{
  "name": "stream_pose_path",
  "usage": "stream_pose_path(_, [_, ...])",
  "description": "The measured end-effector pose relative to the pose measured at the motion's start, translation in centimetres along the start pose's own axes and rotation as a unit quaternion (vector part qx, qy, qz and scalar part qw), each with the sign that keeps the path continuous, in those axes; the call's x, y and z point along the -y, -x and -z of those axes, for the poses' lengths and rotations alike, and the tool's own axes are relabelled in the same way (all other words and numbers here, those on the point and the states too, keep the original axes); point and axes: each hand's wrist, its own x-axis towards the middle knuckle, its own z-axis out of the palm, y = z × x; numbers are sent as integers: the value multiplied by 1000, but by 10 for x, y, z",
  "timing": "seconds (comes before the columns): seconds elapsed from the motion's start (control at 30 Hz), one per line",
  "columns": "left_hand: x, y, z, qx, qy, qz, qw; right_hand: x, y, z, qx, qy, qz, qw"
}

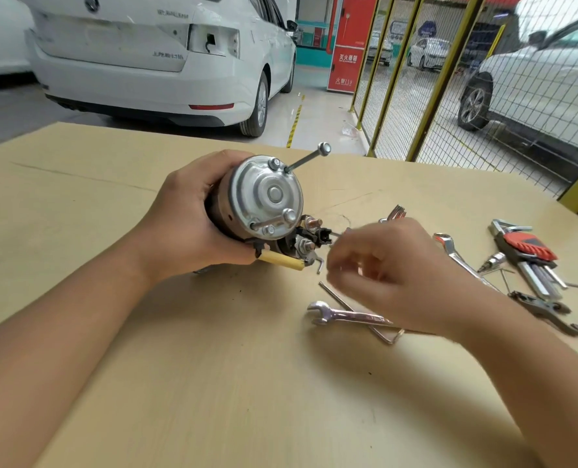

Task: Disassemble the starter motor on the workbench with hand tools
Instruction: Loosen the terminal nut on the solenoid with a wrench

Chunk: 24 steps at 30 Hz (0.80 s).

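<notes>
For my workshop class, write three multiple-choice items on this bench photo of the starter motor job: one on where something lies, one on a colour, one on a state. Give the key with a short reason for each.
1. Where does the open-ended spanner lie?
A. On the workbench, partly under the right forearm
B. On top of the motor
C. In the left hand

2. What colour is the holder of the hex key set?
A. Blue
B. Red
C. Green

3. How does the long through bolt at the top of the starter motor stand?
A. Fully seated
B. Drawn partly out of the end cap
C. Lying on the bench

Key: 1 A, the spanner rests flat on the bench near the right hand. 2 B, the clip round the keys is red. 3 B, its shank sticks well out while the left hand grips the body.
</notes>
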Motion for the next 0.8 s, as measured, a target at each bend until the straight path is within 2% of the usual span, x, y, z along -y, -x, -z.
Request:
stream_pose_path(0.03, [0, 0, 0, -1, -2, 0, 1000, 2, -2, -5, -69, -25, -1, 997])
stream_pose_path(0.1, [-1, 0, -1, -3, -4, 0, 1000, 6, -7, -16, -149, -24, 4, 989])
stream_pose_path(0.2, [-1, 0, -2, -5, -5, -1, 1000, 9, -10, -27, -184, 12, 10, 983])
stream_pose_path(0.3, [-2, 1, -2, -6, -6, -1, 1000, 14, -9, -25, -179, 58, 17, 982])
stream_pose_path(0.47, [-4, 1, -2, -8, -12, 0, 1000, 27, -6, -25, -124, 173, -8, 977])
stream_pose_path(0.8, [-7, 1, -3, -8, -1, 5, 1000, 33, -4, -24, -118, 208, -8, 971])
